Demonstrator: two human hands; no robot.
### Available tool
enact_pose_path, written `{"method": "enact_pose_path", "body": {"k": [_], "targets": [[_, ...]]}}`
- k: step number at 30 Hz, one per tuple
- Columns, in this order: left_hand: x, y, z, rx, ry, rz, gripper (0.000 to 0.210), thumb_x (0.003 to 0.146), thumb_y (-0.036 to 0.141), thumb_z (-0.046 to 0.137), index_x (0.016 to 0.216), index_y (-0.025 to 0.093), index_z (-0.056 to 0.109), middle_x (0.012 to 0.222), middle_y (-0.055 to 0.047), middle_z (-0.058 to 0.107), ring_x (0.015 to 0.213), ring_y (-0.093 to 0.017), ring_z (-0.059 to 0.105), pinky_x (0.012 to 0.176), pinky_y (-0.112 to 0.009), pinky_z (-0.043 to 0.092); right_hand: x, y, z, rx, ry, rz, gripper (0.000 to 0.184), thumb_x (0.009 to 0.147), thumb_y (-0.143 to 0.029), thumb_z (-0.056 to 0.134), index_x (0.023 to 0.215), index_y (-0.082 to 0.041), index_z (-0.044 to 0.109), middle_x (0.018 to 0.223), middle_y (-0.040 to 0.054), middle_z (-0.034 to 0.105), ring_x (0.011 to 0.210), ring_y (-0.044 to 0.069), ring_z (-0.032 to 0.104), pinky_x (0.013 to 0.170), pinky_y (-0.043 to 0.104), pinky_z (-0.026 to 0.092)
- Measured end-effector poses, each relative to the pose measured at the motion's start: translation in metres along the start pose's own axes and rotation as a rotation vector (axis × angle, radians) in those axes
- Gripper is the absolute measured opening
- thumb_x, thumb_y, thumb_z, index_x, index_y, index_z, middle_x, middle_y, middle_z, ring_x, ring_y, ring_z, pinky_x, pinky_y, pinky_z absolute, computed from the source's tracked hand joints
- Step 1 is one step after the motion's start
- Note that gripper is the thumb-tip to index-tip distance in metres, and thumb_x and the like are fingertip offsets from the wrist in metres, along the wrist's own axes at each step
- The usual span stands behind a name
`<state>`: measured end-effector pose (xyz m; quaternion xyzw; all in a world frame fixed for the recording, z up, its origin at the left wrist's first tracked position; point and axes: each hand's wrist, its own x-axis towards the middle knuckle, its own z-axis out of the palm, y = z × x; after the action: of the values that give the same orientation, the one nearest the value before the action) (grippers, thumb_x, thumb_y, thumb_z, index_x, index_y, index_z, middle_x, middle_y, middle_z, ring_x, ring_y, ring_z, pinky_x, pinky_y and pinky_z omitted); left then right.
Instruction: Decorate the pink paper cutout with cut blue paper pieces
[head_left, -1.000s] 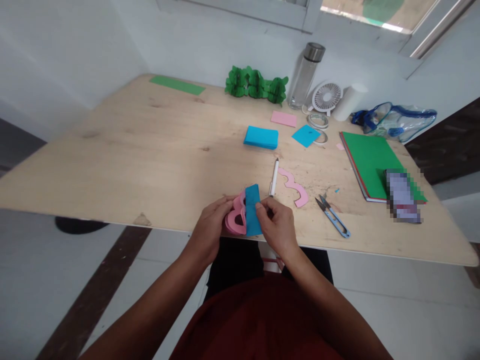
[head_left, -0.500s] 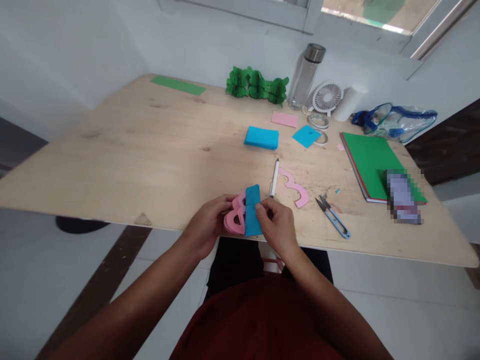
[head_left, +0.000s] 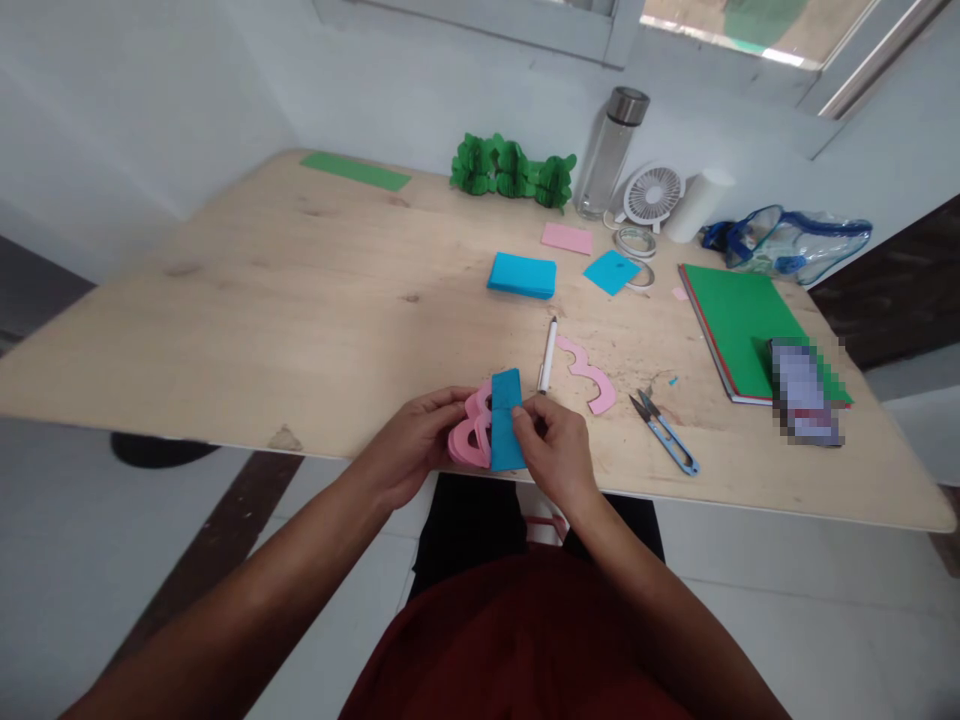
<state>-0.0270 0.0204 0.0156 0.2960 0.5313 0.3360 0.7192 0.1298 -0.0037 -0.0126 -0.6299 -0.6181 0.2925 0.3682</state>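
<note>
Left grip point(head_left: 409, 440) is curling along the left side of some pink cut-outs point(head_left: 466, 459), its fingers bending toward their upper edge; the fingertips are not showing clearly, so whether they are pinching the layers or only steadying them, I cannot tell. These pink cut-outs, several scalloped layers with openings through them, are lying between the two grips at the near edge of the bench point(head_left: 300, 320), just beside the left palm. Along their right side, a creased blue paper point(head_left: 505, 435) is forming a narrow band, its left edge meeting the pink. Well beyond, a stack of blue paper point(head_left: 523, 274) is lying flat. Right grip point(head_left: 559, 450) is pinching the right edge of the creased blue paper, the thumb pressing on its face, and the blue is separating that grip from the pink. Just beyond the right knuckles, a white pen point(head_left: 548, 355) is pointing away, with a wavy pink strip point(head_left: 595, 380) lying beside it. Farther right, blue-handled snips point(head_left: 666, 433) are resting with blades spread. Near the right end, a green-covered pad point(head_left: 742, 320) is lying flat, a pixelated object point(head_left: 802, 395) overlapping its near corner.
</note>
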Motion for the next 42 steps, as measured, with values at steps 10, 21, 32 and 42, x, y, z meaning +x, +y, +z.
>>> {"method": "enact_pose_path", "body": {"k": [10,21,32,42], "targets": [[0.001,0.006,0.003,0.075,-0.011,-0.008,0.022,0.062,0.033,0.075,0.075,0.017,0.069,0.07,-0.006,0.069,0.059,-0.019,0.062,0.053,-0.029,0.048,0.001,0.0,0.001,-0.034,-0.003,0.024,0.024,0.083,-0.024,0.048,0.063,-0.018,0.058,0.055,-0.003,0.049,0.052,0.011,0.043,0.051,0.023,0.031],[0.007,0.016,0.005,0.175,-0.054,0.053,0.013,0.062,0.026,0.072,0.069,0.017,0.066,0.066,-0.004,0.067,0.067,-0.02,0.063,0.059,-0.029,0.048,0.0,0.003,0.002,-0.031,-0.009,0.023,0.025,0.084,-0.025,0.048,0.061,-0.018,0.055,0.054,-0.0038,0.046,0.052,0.01,0.041,0.051,0.023,0.03],[0.004,0.016,0.005,0.189,-0.056,0.018,0.019,0.061,0.03,0.073,0.073,0.018,0.065,0.067,-0.004,0.067,0.067,-0.022,0.064,0.058,-0.029,0.048,-0.001,0.004,0.003,-0.009,-0.027,0.026,0.024,0.084,-0.023,0.048,0.062,-0.018,0.056,0.054,-0.0037,0.047,0.052,0.01,0.042,0.05,0.023,0.029],[-0.002,0.023,0.004,0.255,-0.128,-0.032,0.027,0.065,0.034,0.071,0.082,0.016,0.064,0.077,-0.004,0.068,0.073,-0.02,0.062,0.065,-0.031,0.047,-0.001,0.004,0.003,-0.028,-0.028,0.024,0.025,0.084,-0.025,0.047,0.062,-0.018,0.055,0.055,-0.0038,0.046,0.052,0.01,0.041,0.051,0.023,0.027]]}}
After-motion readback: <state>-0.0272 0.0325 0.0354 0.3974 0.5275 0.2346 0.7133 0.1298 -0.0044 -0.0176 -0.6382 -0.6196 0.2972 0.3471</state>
